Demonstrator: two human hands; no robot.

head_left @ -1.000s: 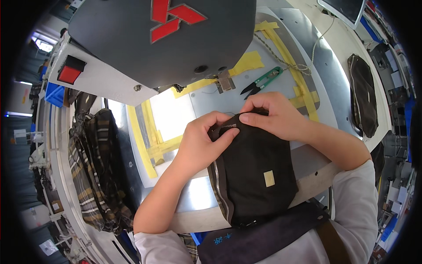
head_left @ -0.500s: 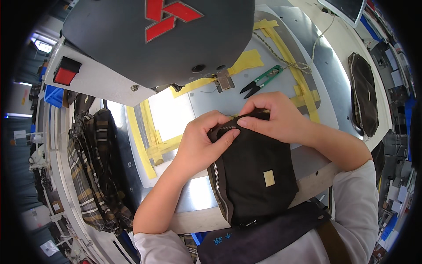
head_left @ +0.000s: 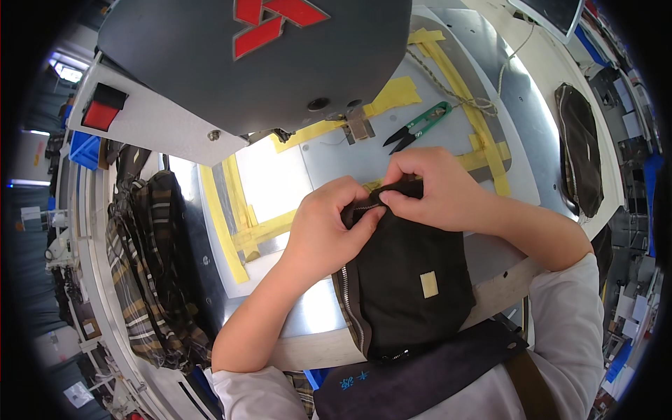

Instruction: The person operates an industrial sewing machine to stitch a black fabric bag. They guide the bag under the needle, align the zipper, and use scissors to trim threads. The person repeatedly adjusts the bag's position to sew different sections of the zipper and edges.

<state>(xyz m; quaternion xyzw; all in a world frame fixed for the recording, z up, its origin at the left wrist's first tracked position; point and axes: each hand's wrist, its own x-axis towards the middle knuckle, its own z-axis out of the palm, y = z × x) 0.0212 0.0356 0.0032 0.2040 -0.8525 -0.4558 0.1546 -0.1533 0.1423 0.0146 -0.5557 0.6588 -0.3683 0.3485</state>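
Note:
A dark zippered fabric pouch [head_left: 413, 255] lies at the front of the work plate, with a pale rectangular patch [head_left: 428, 284] on its face. A silver zipper [head_left: 349, 304] runs down its left side. My left hand [head_left: 329, 220] pinches the pouch's far edge, where some zipper teeth show between thumb and fingers. Close beside it, my right hand [head_left: 432, 190] grips the same edge, its thumb folded onto the cloth. The fingertips under the fabric are hidden.
Beyond my hands stands a dark grey sewing machine head [head_left: 252, 77]. Green-handled thread snips [head_left: 423, 126] lie near its metal foot [head_left: 359, 126]. Yellow tape [head_left: 234, 210] borders the plate. Plaid fabric pieces [head_left: 150, 266] hang at left; another dark pouch [head_left: 580, 150] lies at right.
Both hands keep hold of the pouch's far edge. My right thumb has bent and drawn in, and the edge between the hands looks more bunched.

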